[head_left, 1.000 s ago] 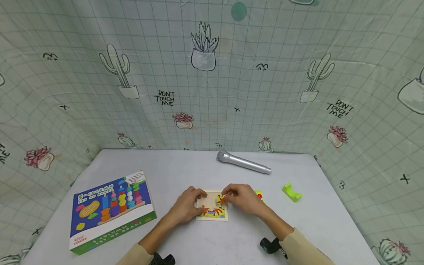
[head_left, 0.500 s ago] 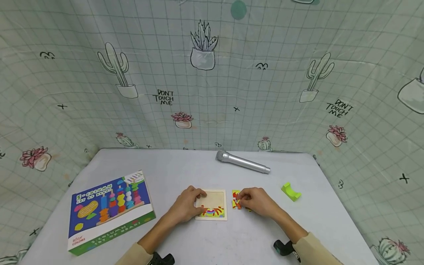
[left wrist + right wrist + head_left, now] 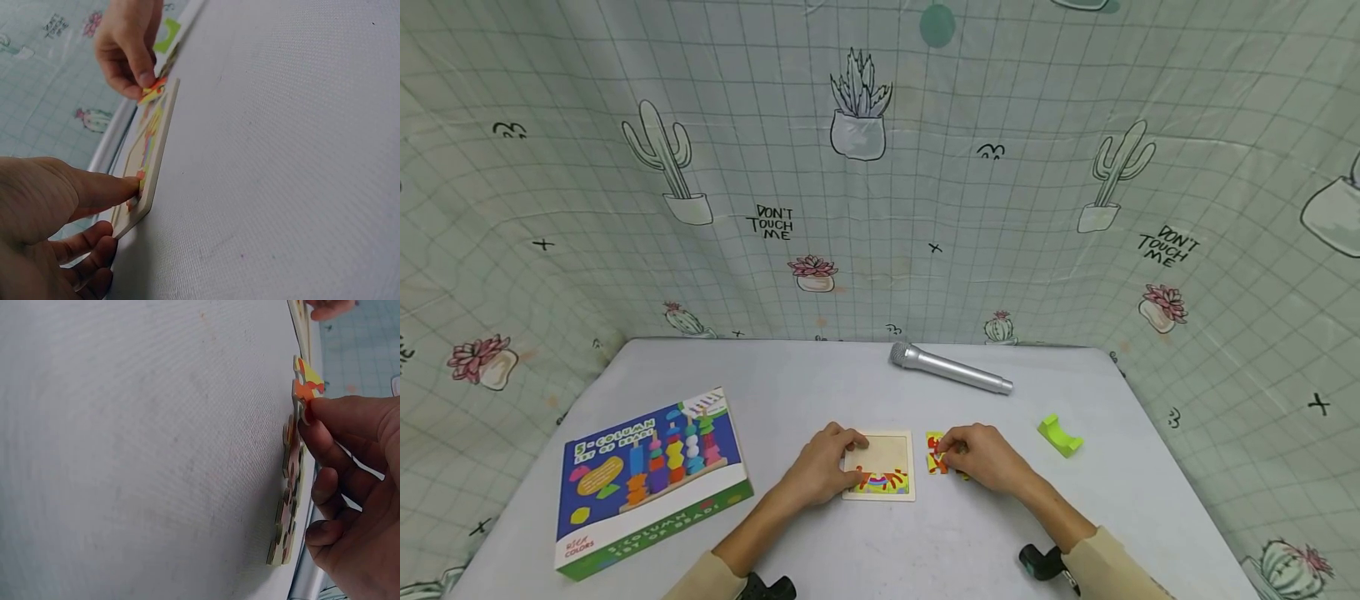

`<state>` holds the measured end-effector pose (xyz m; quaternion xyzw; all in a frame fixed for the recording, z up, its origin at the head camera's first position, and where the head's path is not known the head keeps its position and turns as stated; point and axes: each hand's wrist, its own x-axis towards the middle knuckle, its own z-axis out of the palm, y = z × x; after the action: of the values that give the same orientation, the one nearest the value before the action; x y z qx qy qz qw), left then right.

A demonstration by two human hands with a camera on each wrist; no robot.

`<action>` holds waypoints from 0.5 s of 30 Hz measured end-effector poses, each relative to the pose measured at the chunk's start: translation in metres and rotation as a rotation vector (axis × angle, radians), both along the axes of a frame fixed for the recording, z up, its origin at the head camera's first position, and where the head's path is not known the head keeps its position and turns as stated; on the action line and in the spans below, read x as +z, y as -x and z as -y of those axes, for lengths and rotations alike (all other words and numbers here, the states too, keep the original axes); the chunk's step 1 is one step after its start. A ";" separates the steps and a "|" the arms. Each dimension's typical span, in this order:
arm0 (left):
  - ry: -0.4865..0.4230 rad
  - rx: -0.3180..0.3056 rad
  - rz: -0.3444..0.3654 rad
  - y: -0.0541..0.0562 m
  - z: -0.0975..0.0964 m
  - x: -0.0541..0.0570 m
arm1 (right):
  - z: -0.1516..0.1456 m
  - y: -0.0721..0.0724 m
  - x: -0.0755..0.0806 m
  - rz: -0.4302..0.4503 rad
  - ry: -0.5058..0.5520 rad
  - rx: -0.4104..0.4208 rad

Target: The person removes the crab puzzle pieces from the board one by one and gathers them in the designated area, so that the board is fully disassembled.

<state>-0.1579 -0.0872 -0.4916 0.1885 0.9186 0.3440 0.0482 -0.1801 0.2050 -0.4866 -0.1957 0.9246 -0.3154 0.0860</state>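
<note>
— Nearest items?
— Bead-set box (image 3: 651,479), flat, left. Puzzle tray (image 3: 882,451), centre; near part filled with rainbow pieces (image 3: 883,482).
— Hands?
— Left hand (image 3: 817,467): grips the tray's left edge, thumb on top. Right hand (image 3: 983,457): thumb and finger pinch one puzzle piece (image 3: 305,387), right of the tray, near loose pieces (image 3: 291,456).
— Farther?
— Green block (image 3: 1061,436), right; silver microphone (image 3: 951,369); patterned cloth (image 3: 880,200) behind.

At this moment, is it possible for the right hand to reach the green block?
Probably yes: the green block lies to the right of the right hand, with nothing visible between them. The hand pinches a puzzle piece, though, which may need setting down first.
</note>
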 end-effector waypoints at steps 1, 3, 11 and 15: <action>0.000 0.000 0.000 0.000 0.000 0.000 | 0.000 0.000 0.000 0.001 0.001 -0.002; -0.001 0.000 0.001 0.000 0.000 0.001 | 0.001 -0.001 0.000 0.000 -0.002 -0.005; 0.000 0.003 0.005 -0.001 0.000 0.001 | 0.000 -0.001 0.000 -0.004 0.008 -0.006; -0.001 0.004 0.002 0.000 0.000 0.001 | 0.001 -0.001 0.000 0.003 0.013 -0.012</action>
<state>-0.1574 -0.0872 -0.4905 0.1863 0.9187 0.3448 0.0482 -0.1793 0.2041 -0.4870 -0.1902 0.9235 -0.3222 0.0843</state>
